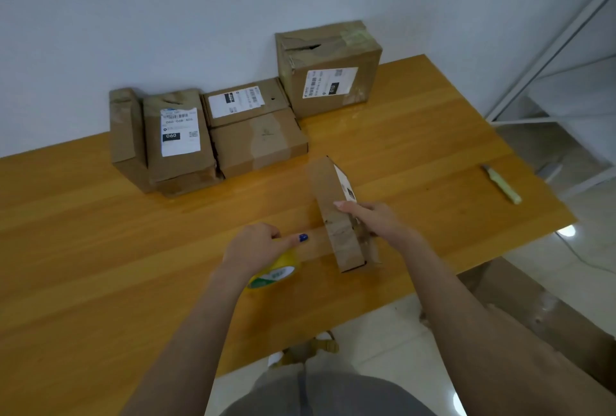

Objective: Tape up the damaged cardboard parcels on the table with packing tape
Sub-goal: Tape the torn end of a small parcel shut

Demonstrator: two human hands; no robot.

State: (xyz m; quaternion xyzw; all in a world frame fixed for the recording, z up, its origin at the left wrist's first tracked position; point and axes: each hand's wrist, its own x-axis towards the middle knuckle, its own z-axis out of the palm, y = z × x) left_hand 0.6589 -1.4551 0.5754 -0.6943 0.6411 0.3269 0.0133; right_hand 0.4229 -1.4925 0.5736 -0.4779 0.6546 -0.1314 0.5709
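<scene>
Wooden worktop (100, 249) set against a pale wall. Far left, at the back: a creased labelled parcel (180, 155) lying on top of others. Just beside it, two flat parcels (263, 145), the nearer one taped across. Left hand (256, 249) is curled round a yellow tape roll (273, 274), thumb stretched along a clear tape strip (318, 242) that runs to the small parcel (328, 195). The small parcel stands on edge near the worktop's front. Right hand (373, 220) grips its right side, forefinger over the top edge. Behind, a big torn box (333, 55) by the wall. Far right: a pale utility knife (501, 183), well apart from the rest, and a white shelf frame (550, 65) beyond it.
</scene>
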